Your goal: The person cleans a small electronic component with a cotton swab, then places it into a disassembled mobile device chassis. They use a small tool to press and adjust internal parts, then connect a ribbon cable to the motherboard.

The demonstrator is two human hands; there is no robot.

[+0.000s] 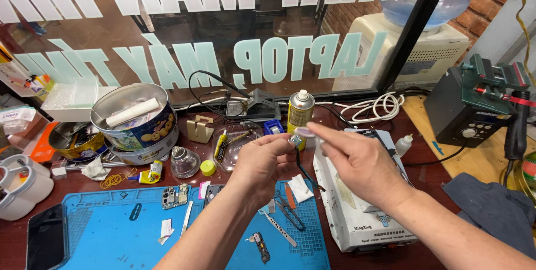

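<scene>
The blue mat [111, 231] lies nearest, spread over the table [17, 247] with a circuit board [175, 196], tweezers [290, 214] and small metal parts on it. Above its right edge both forearms rise to meet in mid-air. The left hand [261, 161] is closed, its grip clamped on a small part [295, 139] with a dark cable [304, 170] hanging from it. The right hand [357, 161] has thumb and forefinger pinched together on a thin clear film [306, 132], just touching that part. By my judgement the step in hand is peeling or laying the film on the part; it calls for a steady left hold and a slow, fine pull.

A white machine [357, 220] sits under the right hand, a biscuit tin [134, 116] well to the left, a spray can [300, 111] just behind the hands. The can and the dangling cable crowd the space most.
</scene>
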